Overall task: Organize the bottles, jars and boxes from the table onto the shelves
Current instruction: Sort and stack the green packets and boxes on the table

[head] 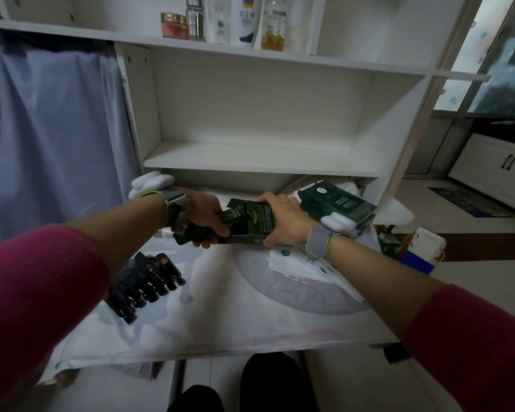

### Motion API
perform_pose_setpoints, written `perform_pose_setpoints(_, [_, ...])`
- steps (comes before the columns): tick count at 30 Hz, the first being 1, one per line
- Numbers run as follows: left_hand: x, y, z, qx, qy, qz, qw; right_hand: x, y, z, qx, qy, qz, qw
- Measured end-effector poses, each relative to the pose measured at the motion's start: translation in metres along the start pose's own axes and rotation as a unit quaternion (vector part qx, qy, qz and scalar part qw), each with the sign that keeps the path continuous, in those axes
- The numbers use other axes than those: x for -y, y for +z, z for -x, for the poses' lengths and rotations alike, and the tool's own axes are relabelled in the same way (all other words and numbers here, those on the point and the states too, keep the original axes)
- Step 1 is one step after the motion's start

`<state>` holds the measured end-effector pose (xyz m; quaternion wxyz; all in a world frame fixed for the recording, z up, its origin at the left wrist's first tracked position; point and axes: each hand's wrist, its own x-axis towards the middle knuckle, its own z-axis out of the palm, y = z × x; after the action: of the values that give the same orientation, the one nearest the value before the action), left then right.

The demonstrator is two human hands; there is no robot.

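My right hand (283,217) grips an open dark green box (257,223) held above the table, its flaps pointing left. My left hand (204,217) holds a bundle of dark sachets (191,234) at the box's open end. A second dark green box (338,205) lies on the table just right of my right hand. A pile of dark tubes (144,282) lies at the table's left. White flat packets (305,264) lie under my right wrist. The shelf (250,162) straight ahead holds nothing; the one above carries a pink jar (174,25) and several bottles (247,20).
The table (220,316) has a white patterned cloth. A blue curtain (48,129) hangs at the left. A white and blue container (422,251) stands on the floor at the right, with white cabinets (497,171) beyond. My feet (268,382) show below the table edge.
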<state>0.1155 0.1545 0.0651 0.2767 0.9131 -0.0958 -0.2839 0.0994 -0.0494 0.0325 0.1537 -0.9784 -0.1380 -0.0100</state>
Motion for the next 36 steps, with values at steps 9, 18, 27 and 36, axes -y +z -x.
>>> perform_pose_setpoints(9, [-0.019, -0.003, 0.003, 0.005, 0.018, 0.044, 0.999, -0.004, 0.002, 0.001, -0.013, -0.039, -0.025, 0.999])
perform_pose_setpoints(18, [-0.019, -0.005, 0.001, -0.031, 0.054, 0.125, 0.99, -0.008, -0.001, -0.005, -0.022, -0.041, -0.045, 0.998])
perform_pose_setpoints(27, [-0.016, -0.011, -0.003, -0.08, 0.079, 0.197, 0.974, -0.015, 0.007, -0.009, -0.014, -0.011, -0.064, 0.998])
perform_pose_setpoints(36, [-0.02, 0.0, -0.003, -0.056, 0.088, 0.163, 0.981, -0.013, 0.005, -0.013, -0.038, 0.0, -0.073, 0.997])
